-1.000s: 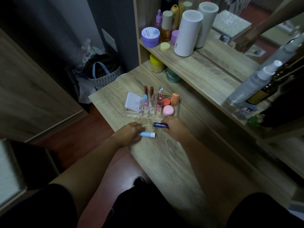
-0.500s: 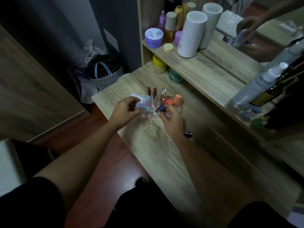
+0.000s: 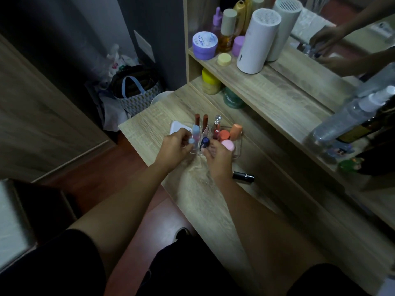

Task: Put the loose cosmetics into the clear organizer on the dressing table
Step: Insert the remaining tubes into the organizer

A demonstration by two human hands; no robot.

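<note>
The clear organizer (image 3: 239,151) stands on the wooden dressing table (image 3: 201,189), holding several lipsticks, a white compact (image 3: 177,127) and pink and orange pieces. My left hand (image 3: 174,147) grips a light blue lip balm tube (image 3: 191,141) upright at the organizer's front left slots. My right hand (image 3: 218,155) holds a dark blue lip balm stick (image 3: 204,142) upright over a front slot beside it. A black tube (image 3: 243,176) lies loose on the table to the right of my right wrist.
A shelf (image 3: 277,92) behind carries a purple jar (image 3: 204,45), bottles, a white cylinder (image 3: 257,40) and a spray bottle (image 3: 350,115). Yellow and green jars sit under it. A mirror shows my hands. A bag (image 3: 136,92) stands on the floor at left.
Both hands picked the tubes up from the table and carried them forward to the organizer, turning them upright over its front slots. The black tube came into view.
</note>
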